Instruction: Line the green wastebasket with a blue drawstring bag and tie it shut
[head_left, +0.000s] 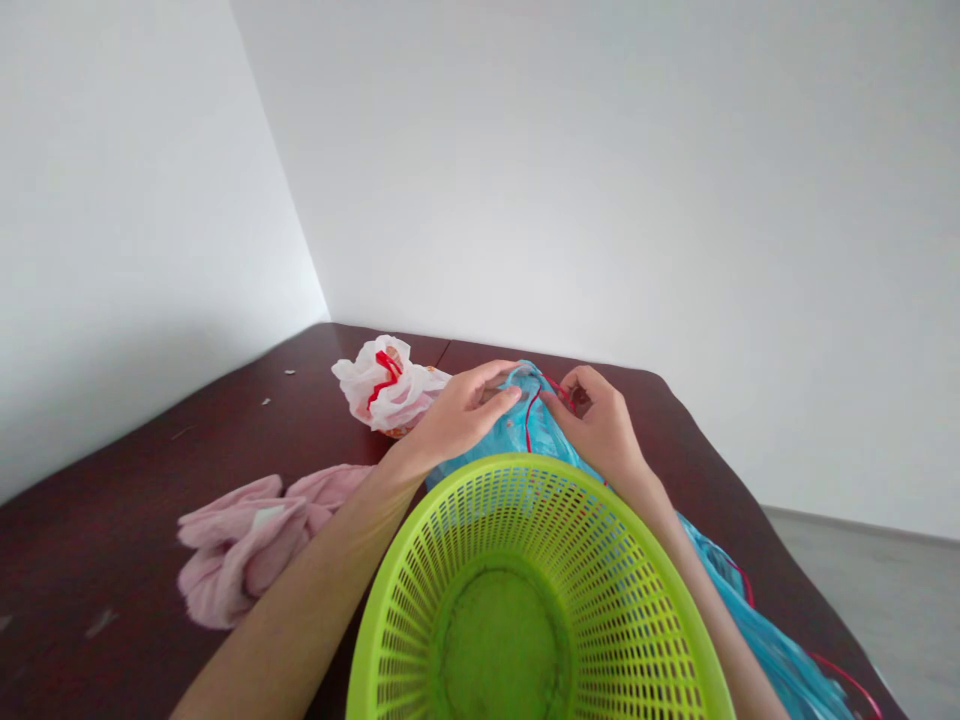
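Note:
Beyond the green plastic basket, both of my hands hold the gathered top of a blue plastic bag. My left hand pinches the bag's edge between thumb and fingers. On the other side, my right hand is closed on a thin red drawstring at the bag's top. The basket stands between my forearms, its open top towards me and its inside bare. It hides the lower part of the bag.
A pink cloth lies crumpled on the dark red table, left of my left forearm. Behind my left hand sits a white plastic bag with a red tie. More blue plastic with red string lies by my right forearm. White walls border the table.

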